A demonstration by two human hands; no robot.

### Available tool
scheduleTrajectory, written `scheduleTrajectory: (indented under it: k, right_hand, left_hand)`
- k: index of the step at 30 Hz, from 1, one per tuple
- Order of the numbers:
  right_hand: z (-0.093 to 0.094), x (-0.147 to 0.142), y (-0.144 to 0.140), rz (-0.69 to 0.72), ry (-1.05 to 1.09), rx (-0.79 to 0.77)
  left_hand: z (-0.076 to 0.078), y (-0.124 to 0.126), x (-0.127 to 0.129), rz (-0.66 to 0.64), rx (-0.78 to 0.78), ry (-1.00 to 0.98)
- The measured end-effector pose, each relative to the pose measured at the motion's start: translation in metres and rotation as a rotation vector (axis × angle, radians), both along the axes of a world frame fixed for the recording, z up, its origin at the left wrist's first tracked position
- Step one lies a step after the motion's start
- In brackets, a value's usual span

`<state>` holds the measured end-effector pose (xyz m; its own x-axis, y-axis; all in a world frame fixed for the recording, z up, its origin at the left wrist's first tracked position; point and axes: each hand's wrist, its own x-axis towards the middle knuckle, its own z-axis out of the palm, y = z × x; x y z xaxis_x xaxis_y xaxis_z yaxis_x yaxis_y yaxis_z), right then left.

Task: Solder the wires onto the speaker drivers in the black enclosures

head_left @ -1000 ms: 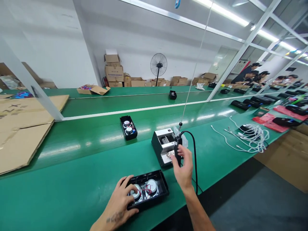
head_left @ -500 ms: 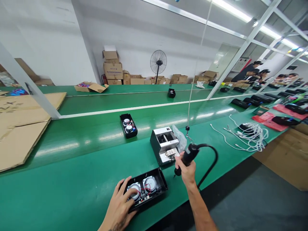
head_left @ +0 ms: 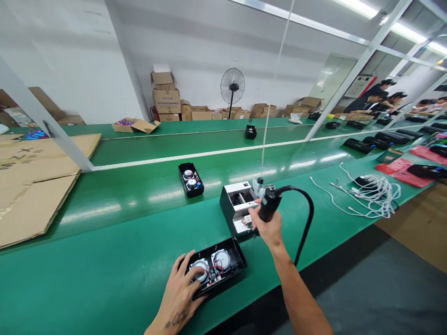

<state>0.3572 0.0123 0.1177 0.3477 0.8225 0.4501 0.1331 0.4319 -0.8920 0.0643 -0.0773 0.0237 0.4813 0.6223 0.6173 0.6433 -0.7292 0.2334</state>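
Across the left end of a black speaker housing [head_left: 240,255] lies my left hand [head_left: 181,286], gripping it with the thumb at the near side. Two round speaker drivers [head_left: 221,261] with red wires sit inside, and my fingers partly cover the left one. My right hand [head_left: 269,229] is wrapped around a black electric screwdriver [head_left: 270,204] with a curved black cable. The tool is over the front of a white and black screw feeder [head_left: 228,214]; its tip is hidden behind my hand.
Beyond the feeder, a second open speaker housing [head_left: 191,182] sits on the green bench. White cables [head_left: 379,197] lie in a tangle at right, near red plastic bags [head_left: 394,172]. Flat cardboard [head_left: 38,186] covers the left side. A hanging cord [head_left: 277,79] drops beside the feeder. People work at far right.
My right hand has moved the screwdriver up and slightly left, from beside the housing to the feeder. The left hand keeps its hold on the housing. The view has shifted slightly.
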Motion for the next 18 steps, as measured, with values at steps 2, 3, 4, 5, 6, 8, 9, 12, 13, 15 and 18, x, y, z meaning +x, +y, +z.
scheduleTrajectory:
  k: [2, 3, 4, 5, 6, 8, 9, 12, 13, 15, 18]
  right_hand:
    - [0.002, -0.004, -0.018, 0.142, 0.03, -0.042]
    - [0.002, -0.009, -0.028, 0.212, 0.079, -0.028]
    - [0.002, -0.015, -0.038, 0.272, 0.148, 0.014]
    - [0.002, -0.022, -0.049, 0.328, 0.225, 0.07]
    - [0.002, -0.03, -0.058, 0.386, 0.298, 0.127]
    - [0.001, -0.05, -0.075, 0.494, 0.391, 0.204]
    - [0.0, -0.06, -0.081, 0.541, 0.411, 0.232]
    - [-0.005, -0.089, -0.092, 0.66, 0.408, 0.266]
    - [-0.007, -0.097, -0.093, 0.686, 0.392, 0.257]
    - [-0.013, -0.108, -0.095, 0.707, 0.35, 0.215]
    - [-0.023, -0.117, -0.096, 0.699, 0.289, 0.163]
  left_hand:
    - [0.0, 0.0, 0.001, 0.006, -0.004, 0.003]
    - [-0.001, 0.0, 0.001, 0.008, -0.011, 0.003]
    - [-0.001, -0.001, 0.002, 0.008, -0.022, 0.003]
    - [-0.001, -0.001, 0.002, 0.008, -0.033, 0.003]
    - [-0.001, -0.001, 0.003, 0.008, -0.042, 0.002]
    - [0.0, -0.001, 0.004, 0.007, -0.049, 0.011]
    - [0.001, -0.001, 0.004, 0.008, -0.046, 0.019]
    - [0.004, -0.001, 0.005, 0.011, -0.017, 0.056]
    - [0.005, -0.001, 0.005, 0.013, -0.009, 0.064]
    - [0.006, -0.002, 0.006, 0.017, 0.004, 0.074]
    - [0.005, -0.004, 0.007, 0.033, 0.019, 0.085]
